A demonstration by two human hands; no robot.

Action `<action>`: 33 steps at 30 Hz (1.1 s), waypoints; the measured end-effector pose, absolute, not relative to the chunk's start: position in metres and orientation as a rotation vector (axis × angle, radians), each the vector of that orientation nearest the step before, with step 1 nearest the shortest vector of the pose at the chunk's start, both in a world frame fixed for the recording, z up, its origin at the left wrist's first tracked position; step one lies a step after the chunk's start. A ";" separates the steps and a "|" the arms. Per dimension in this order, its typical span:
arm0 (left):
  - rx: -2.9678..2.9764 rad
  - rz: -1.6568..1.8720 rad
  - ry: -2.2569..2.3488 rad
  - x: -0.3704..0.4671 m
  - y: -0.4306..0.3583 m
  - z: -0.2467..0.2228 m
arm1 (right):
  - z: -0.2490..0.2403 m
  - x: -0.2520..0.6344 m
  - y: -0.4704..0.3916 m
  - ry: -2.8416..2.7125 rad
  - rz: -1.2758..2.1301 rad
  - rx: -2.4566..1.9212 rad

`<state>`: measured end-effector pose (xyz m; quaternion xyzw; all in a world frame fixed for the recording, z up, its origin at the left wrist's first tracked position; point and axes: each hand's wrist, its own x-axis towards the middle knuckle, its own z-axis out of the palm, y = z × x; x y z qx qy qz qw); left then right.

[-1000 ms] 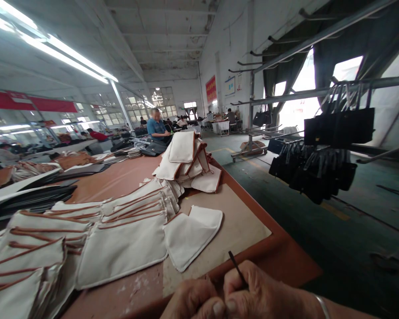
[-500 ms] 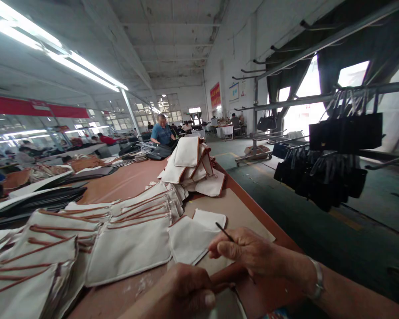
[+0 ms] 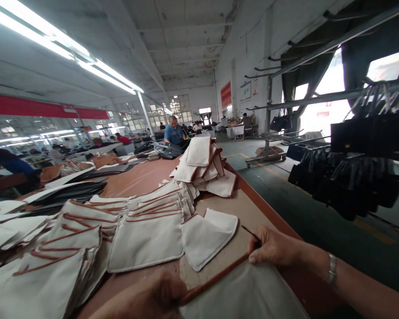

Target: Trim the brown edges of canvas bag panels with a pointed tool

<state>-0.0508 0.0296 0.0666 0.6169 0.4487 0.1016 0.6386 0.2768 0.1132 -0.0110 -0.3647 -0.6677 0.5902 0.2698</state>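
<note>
We stood at a long brown tabletop (image 3: 142, 177) that ran away from us down the workshop. Spread over it, to the left of the piece we held, lay overlapping rows of white fabric panels (image 3: 86, 230) with brown piping, and beyond them a heaped pile of the same panels (image 3: 202, 164). To the right of the tabletop, across the aisle, black bags (image 3: 355, 177) hung from a metal rail. At the far end of the tabletop a person in a blue shirt (image 3: 173, 133) was bent over other work.

Nearest us, at the tabletop's near edge, lay the white fabric piece (image 3: 246, 292) with its brown piped edge (image 3: 216, 278) running slantwise across it. Just beyond that piece rested a single folded white panel (image 3: 208, 237).

Our right hand (image 3: 272, 247) pressed down on the far end of the piped edge, fingers closed around a thin dark tool (image 3: 249, 231) that stuck out toward the folded panel. Our left hand (image 3: 153, 297) was blurred at the near end of the same edge; it seemed to pinch the piping, though we could not tell for sure. The two hands were well apart, one at each end of the piping.
</note>
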 end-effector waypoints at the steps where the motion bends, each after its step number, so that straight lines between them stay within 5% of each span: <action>1: 1.441 0.242 1.016 -0.045 0.030 0.070 | -0.006 0.274 0.111 -1.823 1.548 -0.991; 8: 1.688 0.392 0.964 0.021 0.037 0.066 | 0.031 0.214 0.059 -1.705 1.788 -0.699; 18: 1.242 0.426 0.767 0.003 0.040 0.004 | 0.001 0.233 0.053 -1.770 1.801 -0.900; 30: 1.204 0.441 0.891 0.024 0.033 0.006 | 0.005 0.240 0.046 -1.636 1.943 -0.999; 33: 1.273 0.443 0.975 0.031 0.029 0.018 | 0.018 0.241 0.045 -1.830 1.756 -1.011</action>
